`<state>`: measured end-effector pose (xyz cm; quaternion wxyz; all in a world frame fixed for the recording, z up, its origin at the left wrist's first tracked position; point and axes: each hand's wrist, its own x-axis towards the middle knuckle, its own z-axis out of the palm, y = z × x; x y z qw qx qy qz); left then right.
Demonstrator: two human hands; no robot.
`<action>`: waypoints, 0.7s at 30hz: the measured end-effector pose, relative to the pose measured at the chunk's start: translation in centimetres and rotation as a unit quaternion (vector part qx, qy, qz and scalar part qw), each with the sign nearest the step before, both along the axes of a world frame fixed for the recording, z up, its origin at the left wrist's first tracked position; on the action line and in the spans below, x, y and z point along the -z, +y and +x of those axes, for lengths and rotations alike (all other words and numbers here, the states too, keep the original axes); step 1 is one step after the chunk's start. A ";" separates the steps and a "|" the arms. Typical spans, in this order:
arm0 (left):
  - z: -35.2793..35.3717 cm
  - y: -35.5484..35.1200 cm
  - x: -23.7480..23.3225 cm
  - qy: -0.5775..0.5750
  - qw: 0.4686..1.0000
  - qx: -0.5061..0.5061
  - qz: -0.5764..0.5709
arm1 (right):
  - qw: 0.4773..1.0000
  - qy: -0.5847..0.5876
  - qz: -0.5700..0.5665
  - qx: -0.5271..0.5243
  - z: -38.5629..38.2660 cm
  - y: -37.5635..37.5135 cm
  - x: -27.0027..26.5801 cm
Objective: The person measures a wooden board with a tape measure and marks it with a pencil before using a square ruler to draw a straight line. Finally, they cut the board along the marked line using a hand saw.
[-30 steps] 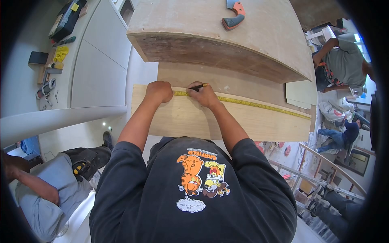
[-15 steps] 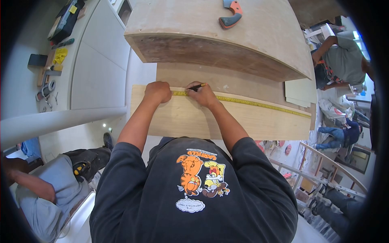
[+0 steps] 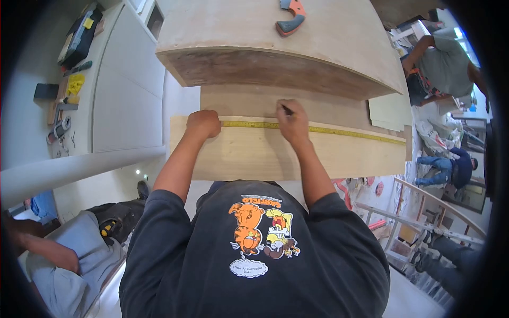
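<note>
Big curved wooden top [image 3: 286, 47] fills the far side, thick edge facing the person. A saw handle [image 3: 289, 18] lies on it, well apart from the hands.

Below and in front of it is a long pale board [image 3: 249, 156], lying flat. It runs left to right and its near edge overhangs toward the person's body.

A yellow tape [image 3: 344, 132] is stretched along the board's far edge, flat on the surface and reaching toward the right end.

Left hand [image 3: 203, 124] is clenched into a fist over the tape's left end, pinning it near the board's left corner. Can't see whether the fingers grip the tape or only press on it.

Right hand [image 3: 293, 123] is closed around a pencil [image 3: 286, 109]. Only the dark stub shows above the knuckles. The tip seems to be at the tape's far edge, but the hand hides the contact.

Risks, my read:
- The tape is held at one end only. If the fist eases off, the tape slides or bows and any mark lands off.
- The board looks unclamped with its near edge overhanging. Body weight or pencil pressure could shift or tip it.
- The right hand covers the tape's scale, so misreading it is easy.
- People are working close by at left and right [image 3: 450, 63]. A bump could shift the board.
</note>
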<state>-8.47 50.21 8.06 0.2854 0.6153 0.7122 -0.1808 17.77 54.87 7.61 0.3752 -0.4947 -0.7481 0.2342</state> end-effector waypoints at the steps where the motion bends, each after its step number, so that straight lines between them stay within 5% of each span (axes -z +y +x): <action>1: -0.3 -0.2 0.2 0.001 1.000 0.005 0.000 | 0.999 0.012 -0.017 0.038 1.4 -0.3 -0.6; 4: -1.2 -0.9 2.3 -0.004 0.998 0.048 0.042 | 0.954 0.125 -0.230 0.142 8.9 -1.4 3.6; 6: -1.7 -1.0 4.4 0.013 0.997 0.059 0.042 | 0.900 0.064 -0.340 0.264 11.7 -3.2 3.8; 7: -1.2 0.4 2.6 0.010 0.998 0.064 0.009 | 0.874 0.157 -0.330 0.320 13.5 -3.3 8.2; 8: -1.6 0.7 3.2 -0.001 0.996 0.092 0.020 | 0.881 0.123 -0.252 0.380 13.9 -3.9 9.2; 12: -4.0 0.2 4.7 -0.149 0.975 0.148 0.073 | 0.837 0.224 -0.282 0.412 13.1 -6.3 5.2; 21: -1.9 -6.3 1.3 -0.259 0.964 -0.002 -0.052 | 0.757 0.380 -0.238 0.476 14.7 -11.6 4.1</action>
